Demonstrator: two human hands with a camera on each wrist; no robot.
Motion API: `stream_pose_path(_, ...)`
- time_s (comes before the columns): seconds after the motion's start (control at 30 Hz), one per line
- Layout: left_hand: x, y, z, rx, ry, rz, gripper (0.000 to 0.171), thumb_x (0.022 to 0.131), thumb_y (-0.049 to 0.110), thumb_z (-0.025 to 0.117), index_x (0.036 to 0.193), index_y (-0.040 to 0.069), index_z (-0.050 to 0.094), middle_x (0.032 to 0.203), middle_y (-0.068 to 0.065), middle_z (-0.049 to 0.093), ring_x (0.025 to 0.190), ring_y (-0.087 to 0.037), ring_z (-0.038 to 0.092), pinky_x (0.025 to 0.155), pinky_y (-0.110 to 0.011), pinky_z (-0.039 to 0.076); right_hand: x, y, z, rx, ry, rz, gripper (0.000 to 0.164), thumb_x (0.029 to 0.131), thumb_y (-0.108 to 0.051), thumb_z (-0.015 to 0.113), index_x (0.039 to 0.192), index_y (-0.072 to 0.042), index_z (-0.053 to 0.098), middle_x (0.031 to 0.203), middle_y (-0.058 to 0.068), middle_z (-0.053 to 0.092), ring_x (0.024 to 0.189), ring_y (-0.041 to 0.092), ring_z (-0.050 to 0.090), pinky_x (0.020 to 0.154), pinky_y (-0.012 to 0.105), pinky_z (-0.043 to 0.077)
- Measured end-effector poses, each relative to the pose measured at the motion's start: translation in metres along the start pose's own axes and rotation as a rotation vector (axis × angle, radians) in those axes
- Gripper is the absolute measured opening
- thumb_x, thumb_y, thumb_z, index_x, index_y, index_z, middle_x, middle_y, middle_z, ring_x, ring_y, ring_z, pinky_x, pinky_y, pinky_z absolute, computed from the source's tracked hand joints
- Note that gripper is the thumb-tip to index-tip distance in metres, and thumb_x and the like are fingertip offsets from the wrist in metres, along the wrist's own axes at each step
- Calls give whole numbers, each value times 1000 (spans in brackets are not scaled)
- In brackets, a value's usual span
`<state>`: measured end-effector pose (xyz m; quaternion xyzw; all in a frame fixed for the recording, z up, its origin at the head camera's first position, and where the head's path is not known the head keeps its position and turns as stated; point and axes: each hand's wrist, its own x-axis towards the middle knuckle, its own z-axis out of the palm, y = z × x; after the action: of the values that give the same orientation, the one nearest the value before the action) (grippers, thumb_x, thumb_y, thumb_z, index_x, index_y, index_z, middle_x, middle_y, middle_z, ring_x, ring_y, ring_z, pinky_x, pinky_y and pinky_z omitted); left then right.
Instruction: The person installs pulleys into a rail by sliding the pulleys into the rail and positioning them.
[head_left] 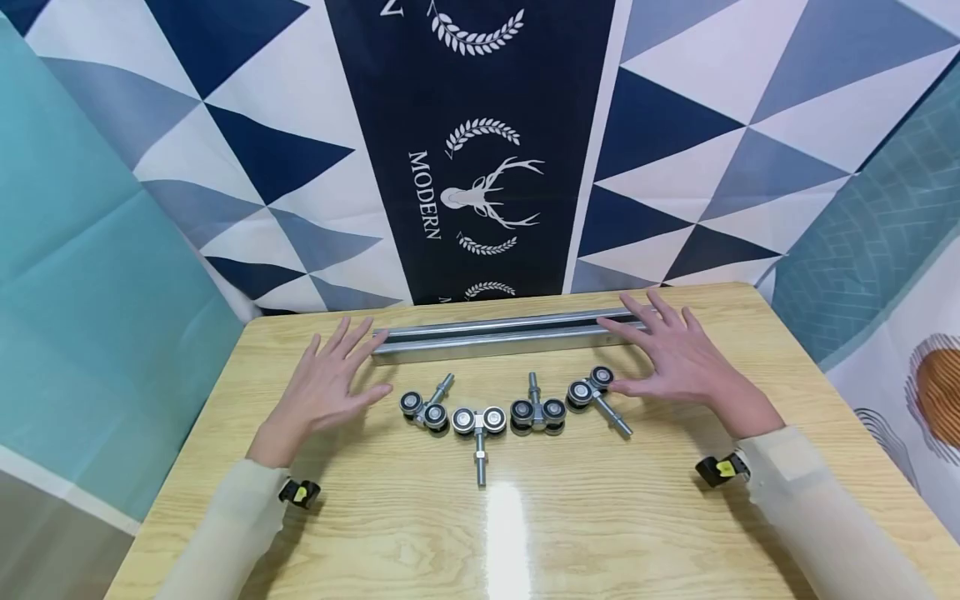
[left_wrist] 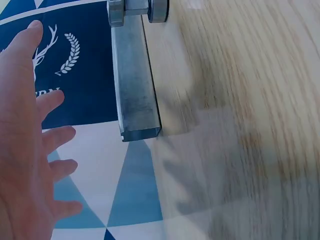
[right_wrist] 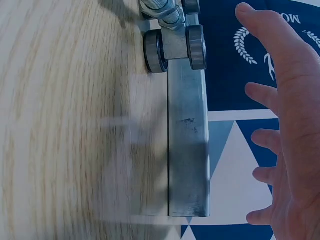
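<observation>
Fingers spread, my left hand (head_left: 324, 385) is held near the left end of a silver metal channel rail (head_left: 495, 342). My right hand (head_left: 678, 357), spread too, is near the rail's right end, its fingers overlapping it in the head view. Neither hand holds anything. Several twin-wheel roller trolleys with threaded bolts lie in a row in front of the rail. The leftmost trolley (head_left: 426, 413) is beside my left thumb, its bolt pointing away. Close to my right thumb is the rightmost trolley (head_left: 591, 390), bolt toward me. The left wrist view shows the rail's open end (left_wrist: 141, 134).
The light wood-grain table (head_left: 390, 533) extends toward me and to both sides. Behind it hangs a patterned cloth (head_left: 487, 250) with triangles and a deer print. A teal panel (head_left: 97, 275) stands at the left, and another patterned cloth (head_left: 907, 350) is at the right.
</observation>
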<state>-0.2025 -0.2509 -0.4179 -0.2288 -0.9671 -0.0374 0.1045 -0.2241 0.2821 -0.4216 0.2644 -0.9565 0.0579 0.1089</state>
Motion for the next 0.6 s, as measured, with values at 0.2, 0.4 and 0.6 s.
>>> stream_pose_path(0.2,3,-1,-11,-38,42,-11,85,87,62,60,159,33,26,167,-6,26,152,-38,20,114,-76,25,-1,-1,1,-3,0,-1,97,70,-78,67,153,-37,38,167,13,23,152,44,11,106,85,19)
stream_pose_path(0.4,5,-3,-18,-54,73,-21,84,88,61,60,159,34,24,168,-4,24,152,-37,19,115,-75,23,-1,-1,1,4,-6,2,97,70,-78,67,154,-38,37,167,13,23,152,45,12,107,85,18)
stream_pose_path(0.6,5,-7,-11,-169,41,-62,81,91,57,59,160,33,23,168,-4,23,151,-39,21,113,-75,26,0,-1,1,2,-11,2,96,71,-79,66,154,-40,36,168,12,21,152,45,12,107,85,18)
